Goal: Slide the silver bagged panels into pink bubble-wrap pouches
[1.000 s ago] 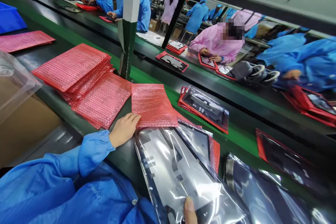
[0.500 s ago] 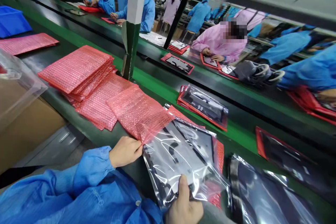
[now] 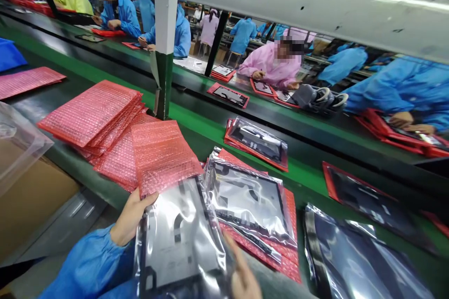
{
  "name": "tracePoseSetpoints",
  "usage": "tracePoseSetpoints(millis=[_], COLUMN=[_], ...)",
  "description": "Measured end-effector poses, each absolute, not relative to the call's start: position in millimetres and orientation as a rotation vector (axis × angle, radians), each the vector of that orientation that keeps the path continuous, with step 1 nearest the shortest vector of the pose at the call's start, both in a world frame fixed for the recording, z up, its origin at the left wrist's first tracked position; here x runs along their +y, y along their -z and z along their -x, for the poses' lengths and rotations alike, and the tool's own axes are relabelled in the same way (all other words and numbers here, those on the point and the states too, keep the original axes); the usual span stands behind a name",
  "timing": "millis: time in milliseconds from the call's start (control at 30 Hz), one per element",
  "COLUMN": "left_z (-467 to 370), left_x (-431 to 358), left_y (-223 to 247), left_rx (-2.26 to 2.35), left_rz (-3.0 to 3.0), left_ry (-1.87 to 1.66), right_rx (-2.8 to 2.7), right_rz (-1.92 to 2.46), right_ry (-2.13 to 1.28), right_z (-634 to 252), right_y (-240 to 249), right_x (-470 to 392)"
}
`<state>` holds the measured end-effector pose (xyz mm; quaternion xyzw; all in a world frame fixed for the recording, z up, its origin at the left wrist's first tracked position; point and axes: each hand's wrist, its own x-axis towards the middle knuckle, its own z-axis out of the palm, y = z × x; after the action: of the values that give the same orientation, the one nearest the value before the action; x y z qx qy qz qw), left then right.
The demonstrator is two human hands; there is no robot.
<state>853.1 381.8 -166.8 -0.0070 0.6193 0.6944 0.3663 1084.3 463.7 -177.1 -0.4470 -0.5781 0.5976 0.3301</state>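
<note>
The bagged panel (image 3: pixel 178 243), a flat plate in clear wrap, is on the wearer's side of the post (image 3: pixel 164 60), lengthwise toward it, its far end meeting a red bubble bag (image 3: pixel 163 149). The bubble bag lies between panel and post, overlapping the panel's far end; whether that end sits inside its mouth or just beneath it, I cannot tell. The left hand (image 3: pixel 131 215) pinches the bubble bag's near corner, thumb on top, right where the two meet, a sensible place to steady the mouth. The right hand (image 3: pixel 243 266), on the far side of the panel from it, is blurred along the panel's edge; I cannot tell how firmly it grips. To do this well, I would keep that corner lifted, line up both side edges, and guide the panel flat and straight, since the slack clear wrap could easily bunch or snag at the mouth. Even, gentle pressure should avoid bending the plate. Left of the post lies a stack of bubble bags (image 3: pixel 91 112); nearer than the post and to its right, a pile of bagged panels (image 3: pixel 249 191), with shiny bags (image 3: pixel 361 252) farther right. Beyond the post, to its right, sits a person in pink (image 3: pixel 270 60).
</note>
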Motion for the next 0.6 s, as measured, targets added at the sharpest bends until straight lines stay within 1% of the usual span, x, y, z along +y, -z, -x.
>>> tracePoseSetpoints(millis=[100, 167, 233, 300, 467, 600], left_z=[-852, -854, -855, -856, -858, -868], left_x=[372, 369, 368, 367, 354, 333], left_y=[166, 166, 167, 168, 177, 200], left_rx=[1.652, 1.687, 1.717, 1.775, 2.047, 2.288], left_rz=[-0.051, -0.164, -0.259, -0.308, -0.249, -0.223], left_ry=[-1.714, -1.668, -1.619, -1.604, -1.626, -1.538], right_rx=[-1.747, -1.906, -1.926, -1.910, -2.022, -2.268], right_rz=[1.011, 0.955, 0.972, 0.986, 0.919, 0.689], right_ry=[-1.620, -1.436, -1.243, -1.162, -0.972, -0.550], right_z=[-1062, -1037, -1012, -998, -1008, -1031], right_y=[160, 157, 159, 163, 176, 187], right_x=[502, 520, 530, 530, 506, 488])
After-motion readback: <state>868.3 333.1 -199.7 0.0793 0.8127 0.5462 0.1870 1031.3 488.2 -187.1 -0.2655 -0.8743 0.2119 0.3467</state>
